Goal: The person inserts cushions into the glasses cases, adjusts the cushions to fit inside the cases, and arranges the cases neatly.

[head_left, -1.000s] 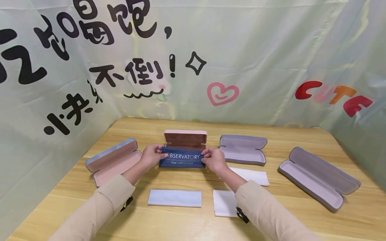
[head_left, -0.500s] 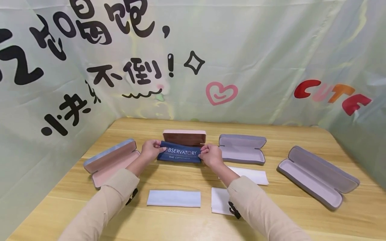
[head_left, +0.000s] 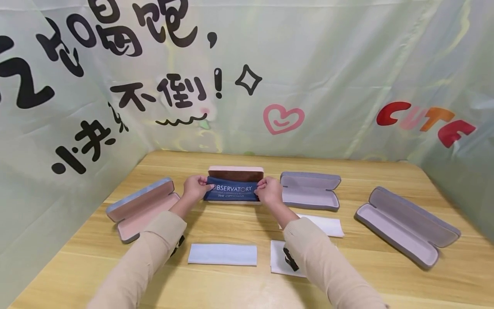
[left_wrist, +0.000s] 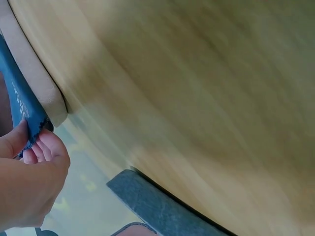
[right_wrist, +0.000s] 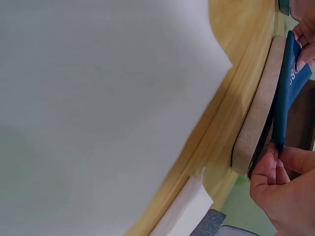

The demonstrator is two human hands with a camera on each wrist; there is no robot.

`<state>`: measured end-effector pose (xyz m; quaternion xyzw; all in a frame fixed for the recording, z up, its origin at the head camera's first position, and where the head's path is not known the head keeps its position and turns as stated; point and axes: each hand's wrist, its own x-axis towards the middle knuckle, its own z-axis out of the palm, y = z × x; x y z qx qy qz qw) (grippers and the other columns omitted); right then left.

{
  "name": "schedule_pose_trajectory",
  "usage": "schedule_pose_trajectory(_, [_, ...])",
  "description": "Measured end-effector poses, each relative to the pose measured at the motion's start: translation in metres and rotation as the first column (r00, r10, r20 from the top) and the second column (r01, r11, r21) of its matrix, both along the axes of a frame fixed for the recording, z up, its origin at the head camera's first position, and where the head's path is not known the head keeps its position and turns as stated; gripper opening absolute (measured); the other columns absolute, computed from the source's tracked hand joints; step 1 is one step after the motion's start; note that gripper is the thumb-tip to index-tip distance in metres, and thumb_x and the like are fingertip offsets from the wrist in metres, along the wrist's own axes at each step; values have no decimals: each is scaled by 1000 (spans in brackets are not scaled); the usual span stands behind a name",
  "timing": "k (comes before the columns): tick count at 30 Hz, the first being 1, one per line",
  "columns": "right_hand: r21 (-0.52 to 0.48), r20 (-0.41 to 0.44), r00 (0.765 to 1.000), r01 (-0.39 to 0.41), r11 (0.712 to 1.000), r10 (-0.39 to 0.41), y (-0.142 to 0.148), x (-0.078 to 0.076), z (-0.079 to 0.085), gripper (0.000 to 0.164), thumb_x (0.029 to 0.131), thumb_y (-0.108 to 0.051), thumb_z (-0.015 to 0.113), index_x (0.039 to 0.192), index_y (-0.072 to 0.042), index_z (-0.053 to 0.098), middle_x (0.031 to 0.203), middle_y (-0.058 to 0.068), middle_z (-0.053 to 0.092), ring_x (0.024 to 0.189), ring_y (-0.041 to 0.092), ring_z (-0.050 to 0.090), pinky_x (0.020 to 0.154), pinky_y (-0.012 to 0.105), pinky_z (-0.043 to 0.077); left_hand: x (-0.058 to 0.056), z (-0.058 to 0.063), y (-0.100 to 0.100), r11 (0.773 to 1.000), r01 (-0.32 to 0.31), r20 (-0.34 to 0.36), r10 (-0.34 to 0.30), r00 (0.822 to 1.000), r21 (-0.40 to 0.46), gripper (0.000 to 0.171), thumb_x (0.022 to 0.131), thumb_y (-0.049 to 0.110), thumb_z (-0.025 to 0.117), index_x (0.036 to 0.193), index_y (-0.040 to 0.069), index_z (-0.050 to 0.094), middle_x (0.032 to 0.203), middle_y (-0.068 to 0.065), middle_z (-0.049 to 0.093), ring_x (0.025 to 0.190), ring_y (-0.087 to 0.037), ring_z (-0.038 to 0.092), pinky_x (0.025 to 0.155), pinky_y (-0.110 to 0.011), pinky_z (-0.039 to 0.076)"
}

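A folded dark blue cloth (head_left: 231, 191) with white lettering is stretched between both hands at the open pink glasses case (head_left: 236, 170). My left hand (head_left: 194, 189) pinches its left end between thumb and fingers. At the other end, my right hand (head_left: 269, 191) pinches the cloth the same way. The cloth covers most of the case's lower half, and only a thin front rim shows below it. In the right wrist view, the cloth (right_wrist: 285, 93) sits just over the case's front wall (right_wrist: 258, 113). Whether its underside touches the case's floor is hidden.
Open glasses cases stand around: a blue one with pink lining (head_left: 144, 210) at left, a grey one (head_left: 310, 191) behind right, another grey one (head_left: 409, 227) far right. A light blue cloth (head_left: 222, 254) and white cloths (head_left: 322, 225) lie in front. A printed curtain (head_left: 328, 77) encloses the table.
Both hands have carried the blue cloth away from the body, from in front of the pink case to over its lower half. The case's front rim now shows below it.
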<state>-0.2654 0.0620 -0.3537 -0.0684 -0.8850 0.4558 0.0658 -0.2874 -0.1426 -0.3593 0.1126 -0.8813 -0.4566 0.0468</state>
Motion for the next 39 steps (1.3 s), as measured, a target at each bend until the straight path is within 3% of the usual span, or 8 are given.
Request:
schedule_pose_trajectory(15, [21,-25,999,36,999,-36,2,-4,-5,9,75,3,69,82,1,63,73,12,67,73,22,64,72,31,51,-5,-5,9,998,-5,-52,1,999,-64,19,77,5,73,84,-4,58,79,-12,59,76,-19,54,71,-29,48])
schedule_pose_trajectory(31, [52,-19,999,29,998,-28,4,-5,-6,6,75,3,68,79,1,64,74,12,66,75,23,60,72,31,49,-7,-7,8,992,-14,-27,11,1000,-123,22,75,9,76,76,1,55,68,-5,56,71,-17,52,68,-27,43])
schedule_pose_trajectory(35, [69,-19,999,34,997,-33,4,-6,-7,4,75,2,68,75,0,64,75,11,65,78,24,59,73,32,49,-16,-15,5,993,-14,-7,13,1000,-120,24,73,12,78,77,1,57,71,-9,60,74,-21,55,70,-32,46])
schedule_pose_trajectory(36, [73,-23,999,35,997,-33,4,-6,-8,5,75,2,67,74,-1,64,75,11,65,79,25,59,73,32,49,-19,-19,4,993,-12,-8,11,1000,-121,26,71,14,80,77,1,58,72,-9,60,75,-21,55,70,-33,46])
schedule_pose_trajectory(37, [79,-29,999,35,996,-33,4,-6,-8,5,75,2,67,72,-1,64,75,12,65,79,25,59,72,32,49,-28,-30,-1,993,-11,-47,5,999,-116,30,68,18,83,75,4,57,70,-7,59,71,-20,54,67,-30,45])
schedule_pose_trajectory(39, [86,-37,999,36,996,-33,4,-6,-9,7,74,3,66,70,-1,64,74,12,65,78,25,59,71,32,49,-32,-34,-3,991,-11,-44,6,999,-131,33,66,22,84,74,5,56,70,-6,58,73,-20,53,67,-31,45])
